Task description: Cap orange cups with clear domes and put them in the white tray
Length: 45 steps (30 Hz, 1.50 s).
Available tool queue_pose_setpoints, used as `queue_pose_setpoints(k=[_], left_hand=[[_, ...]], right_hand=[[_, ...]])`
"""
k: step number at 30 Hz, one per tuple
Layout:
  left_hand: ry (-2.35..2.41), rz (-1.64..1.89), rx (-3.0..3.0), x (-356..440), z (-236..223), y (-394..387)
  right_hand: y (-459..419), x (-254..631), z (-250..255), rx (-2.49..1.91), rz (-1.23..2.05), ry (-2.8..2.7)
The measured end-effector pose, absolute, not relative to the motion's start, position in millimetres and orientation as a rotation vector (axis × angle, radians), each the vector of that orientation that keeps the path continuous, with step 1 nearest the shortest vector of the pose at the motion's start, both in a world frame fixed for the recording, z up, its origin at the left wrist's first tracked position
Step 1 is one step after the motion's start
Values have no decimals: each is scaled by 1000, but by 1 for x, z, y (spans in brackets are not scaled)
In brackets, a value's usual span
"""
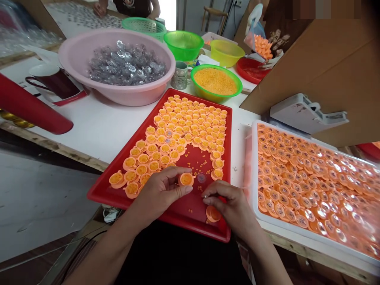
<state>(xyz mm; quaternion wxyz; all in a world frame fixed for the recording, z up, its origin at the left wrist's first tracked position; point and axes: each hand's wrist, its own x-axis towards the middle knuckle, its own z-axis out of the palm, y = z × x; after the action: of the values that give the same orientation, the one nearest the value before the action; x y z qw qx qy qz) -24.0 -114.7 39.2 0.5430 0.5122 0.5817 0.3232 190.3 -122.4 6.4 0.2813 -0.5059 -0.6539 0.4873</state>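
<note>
Between the thumb and fingers of my left hand (162, 190) is a small orange toy teacup (186, 179) with yellow bits inside. My right hand (230, 200) is closed in a pinch on something tiny and shiny, too small to name. Under its fingers an orange cup (213, 213) without visible yellow bits sits on the red tray (178, 215). A clear round disc (201, 177) lies on the tray between my hands. Rows of filled orange cups (156, 155) cover the tray's far and left parts, and loose yellow bits are scattered near the middle.
A lidless-looking clear bin (254, 174) of capped orange cups stands at right. Behind the tray are a pink basin (118, 93) of clear pieces, a green bowl (218, 97) of yellow bits and a mug (179, 75). A red tube (35, 105) juts in from the left. Other people work beyond.
</note>
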Motion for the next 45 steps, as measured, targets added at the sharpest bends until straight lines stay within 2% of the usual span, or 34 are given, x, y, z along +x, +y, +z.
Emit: queue_pose_setpoints(k=[12, 20, 26, 33, 45], left_hand=[[1254, 951, 842, 11, 32, -127], [1236, 1043, 896, 27, 33, -140], [1224, 1143, 997, 24, 30, -142], [1143, 1144, 1106, 22, 31, -141], [1079, 1144, 1161, 22, 34, -142]], right_hand=[[-137, 185, 8, -1267, 1610, -1016], [-142, 172, 7, -1376, 1306, -992], [-154, 167, 18, -1391, 770, -1335], [-159, 166, 23, -1323, 477, -1509], [-160, 166, 30, -1322, 412, -1554]])
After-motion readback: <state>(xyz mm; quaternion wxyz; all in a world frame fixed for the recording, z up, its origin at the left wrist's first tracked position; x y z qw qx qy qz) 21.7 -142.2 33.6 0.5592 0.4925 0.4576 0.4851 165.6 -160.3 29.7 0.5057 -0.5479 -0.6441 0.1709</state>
